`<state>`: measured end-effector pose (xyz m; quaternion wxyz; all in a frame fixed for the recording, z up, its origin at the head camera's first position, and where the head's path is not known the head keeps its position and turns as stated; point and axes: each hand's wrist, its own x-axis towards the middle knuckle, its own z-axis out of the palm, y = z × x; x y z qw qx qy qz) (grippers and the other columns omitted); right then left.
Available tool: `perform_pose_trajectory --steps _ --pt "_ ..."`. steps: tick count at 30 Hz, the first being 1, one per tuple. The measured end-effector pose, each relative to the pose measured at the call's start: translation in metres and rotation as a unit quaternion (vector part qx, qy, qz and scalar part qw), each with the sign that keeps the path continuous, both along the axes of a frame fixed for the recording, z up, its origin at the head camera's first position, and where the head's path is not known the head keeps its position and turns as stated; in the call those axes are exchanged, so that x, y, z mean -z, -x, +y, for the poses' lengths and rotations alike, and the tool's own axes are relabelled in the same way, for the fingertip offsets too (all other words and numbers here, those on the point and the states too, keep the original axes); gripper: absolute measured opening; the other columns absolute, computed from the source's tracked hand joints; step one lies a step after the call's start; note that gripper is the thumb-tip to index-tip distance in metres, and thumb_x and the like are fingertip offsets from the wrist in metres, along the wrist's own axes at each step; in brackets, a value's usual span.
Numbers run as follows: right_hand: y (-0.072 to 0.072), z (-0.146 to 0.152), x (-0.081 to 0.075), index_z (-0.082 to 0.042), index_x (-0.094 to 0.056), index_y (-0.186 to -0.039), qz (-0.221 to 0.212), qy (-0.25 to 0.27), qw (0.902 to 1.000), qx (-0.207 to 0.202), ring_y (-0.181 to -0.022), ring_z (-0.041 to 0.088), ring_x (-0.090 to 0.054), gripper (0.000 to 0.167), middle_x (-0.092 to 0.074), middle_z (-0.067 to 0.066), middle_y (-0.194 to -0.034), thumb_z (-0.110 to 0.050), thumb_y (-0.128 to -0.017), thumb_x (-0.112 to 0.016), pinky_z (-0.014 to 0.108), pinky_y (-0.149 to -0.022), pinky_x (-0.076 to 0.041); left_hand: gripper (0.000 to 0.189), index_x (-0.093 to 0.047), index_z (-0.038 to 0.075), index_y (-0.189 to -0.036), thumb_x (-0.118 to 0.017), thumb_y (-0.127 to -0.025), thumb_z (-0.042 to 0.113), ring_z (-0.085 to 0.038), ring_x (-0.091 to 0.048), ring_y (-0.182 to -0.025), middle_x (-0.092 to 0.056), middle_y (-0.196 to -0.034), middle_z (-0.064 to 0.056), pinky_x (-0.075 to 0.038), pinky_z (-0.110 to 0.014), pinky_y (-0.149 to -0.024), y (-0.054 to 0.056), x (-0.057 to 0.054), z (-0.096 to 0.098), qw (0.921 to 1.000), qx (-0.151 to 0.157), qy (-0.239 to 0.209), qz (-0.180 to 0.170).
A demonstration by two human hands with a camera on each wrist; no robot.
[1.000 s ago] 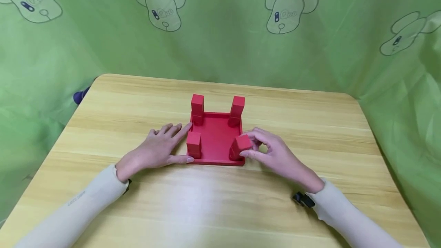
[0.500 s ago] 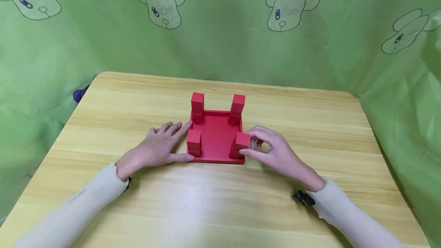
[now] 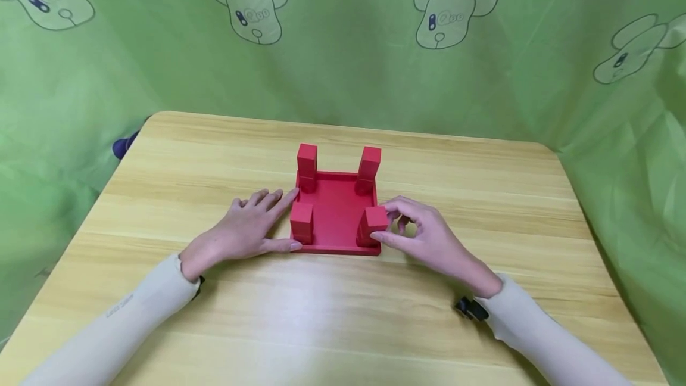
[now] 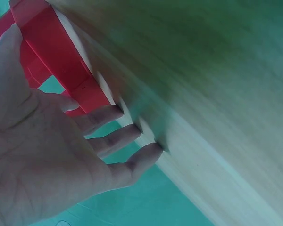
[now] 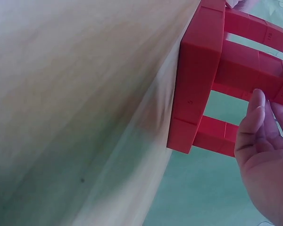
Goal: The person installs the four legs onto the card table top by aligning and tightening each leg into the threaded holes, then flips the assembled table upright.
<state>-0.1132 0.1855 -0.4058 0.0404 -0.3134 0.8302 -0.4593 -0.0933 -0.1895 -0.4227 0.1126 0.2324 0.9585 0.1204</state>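
A shallow red tray (image 3: pixel 337 214) lies on the table with a red post of stacked blocks standing at each corner. My left hand (image 3: pixel 243 231) is spread flat at its left side; the thumb touches the front left corner and the index finger the left wall. In the left wrist view the left hand's other fingertips (image 4: pixel 148 153) rest on the tabletop. With thumb and fingers my right hand (image 3: pixel 423 234) pinches the upper part of the front right post (image 3: pixel 374 222). In the right wrist view that post (image 5: pixel 247 68) stands on the tray's corner, its top partly covered by the thumb.
Behind the near posts stand the back left post (image 3: pixel 307 165) and the back right post (image 3: pixel 370 167). A wooden table (image 3: pixel 300 314) carries the tray. Green cloth (image 3: pixel 343 46) with printed bear heads hangs behind and beside it. A dark blue object (image 3: pixel 122 146) shows past the left edge.
The top of the front right post has shifted slightly left and stands straighter over its base, the right hand moving with it. The left hand keeps its place on the tray.
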Motion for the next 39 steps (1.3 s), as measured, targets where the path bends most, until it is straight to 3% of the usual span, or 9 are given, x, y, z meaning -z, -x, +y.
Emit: perform_pose_trajectory --steps 6,11,15,22,29,32,39 --pt "0.000 -0.001 0.002 -0.021 -0.075 -0.124 0.004 0.006 1.0000 -0.004 -0.072 0.018 -0.058 0.039 -0.062 -0.004 -0.086 -0.014 -0.090 -0.093 0.032 -0.061 -0.048 0.106 -0.020 0.016 -0.177 -0.060 -0.099 0.076 -0.052 -0.038 -0.152 -0.038 -0.171 -0.024 -0.042 -0.078 -0.104 0.000 0.000 -0.001 1.0000 0.000 -0.001 0.000" --pt "-0.001 -0.002 0.003 -0.020 -0.076 -0.129 0.009 -0.004 0.9999 -0.008 -0.072 0.017 -0.054 0.042 -0.059 -0.003 -0.085 -0.014 -0.091 -0.092 0.032 -0.058 -0.044 0.106 -0.020 0.016 -0.177 -0.060 -0.099 0.076 -0.052 -0.038 -0.152 -0.038 -0.171 -0.024 -0.042 -0.078 -0.104 0.000 0.001 0.000 1.0000 0.000 -0.001 0.001" --pt "-0.002 -0.002 0.003 -0.021 -0.075 -0.117 -0.002 -0.004 1.0000 0.004 -0.073 0.017 -0.055 0.030 -0.057 -0.006 -0.083 -0.015 -0.092 -0.092 0.031 -0.060 -0.045 0.106 -0.021 0.015 -0.176 -0.060 -0.100 0.076 -0.052 -0.039 -0.151 -0.039 -0.170 -0.024 -0.043 -0.078 -0.103 -0.001 0.001 0.000 1.0000 0.000 -0.003 0.005" --pt "-0.002 -0.004 0.005 -0.024 -0.076 -0.118 0.001 0.000 0.9999 0.014 -0.078 0.020 -0.061 0.033 -0.070 -0.011 -0.108 -0.017 -0.091 -0.093 0.032 -0.065 -0.052 0.106 -0.021 0.016 -0.177 -0.060 -0.099 0.076 -0.051 -0.039 -0.152 -0.040 -0.170 -0.024 -0.042 -0.078 -0.104 0.000 0.001 0.000 1.0000 -0.001 -0.003 0.005" --pt "-0.005 -0.009 0.005 -0.024 -0.070 -0.112 0.019 -0.013 0.9993 0.029 -0.083 0.031 -0.060 0.031 -0.064 0.002 -0.091 -0.018 -0.091 -0.093 0.043 -0.067 -0.049 0.105 -0.020 0.016 -0.177 -0.060 -0.100 0.076 -0.052 -0.039 -0.152 -0.039 -0.170 -0.024 -0.041 -0.078 -0.104 -0.001 0.003 -0.001 1.0000 -0.002 -0.006 0.004" --pt "-0.006 -0.011 0.007 -0.023 -0.070 -0.116 0.041 -0.018 0.9987 0.021 -0.081 0.031 -0.057 0.033 -0.060 0.007 -0.090 -0.017 -0.092 -0.092 0.038 -0.065 -0.046 0.105 -0.020 0.016 -0.177 -0.060 -0.100 0.076 -0.052 -0.038 -0.152 -0.039 -0.170 -0.024 -0.041 -0.078 -0.104 0.000 0.003 -0.001 1.0000 -0.002 -0.006 0.004" --pt "-0.009 -0.016 0.004 -0.024 -0.069 -0.116 0.057 -0.033 0.9974 0.029 -0.075 0.023 -0.053 0.031 -0.053 0.000 -0.086 -0.021 -0.094 -0.091 0.029 -0.061 -0.040 0.106 -0.020 0.016 -0.177 -0.060 -0.099 0.076 -0.052 -0.038 -0.153 -0.038 -0.171 -0.024 -0.041 -0.078 -0.105 0.000 0.003 -0.001 1.0000 -0.002 -0.006 0.004"
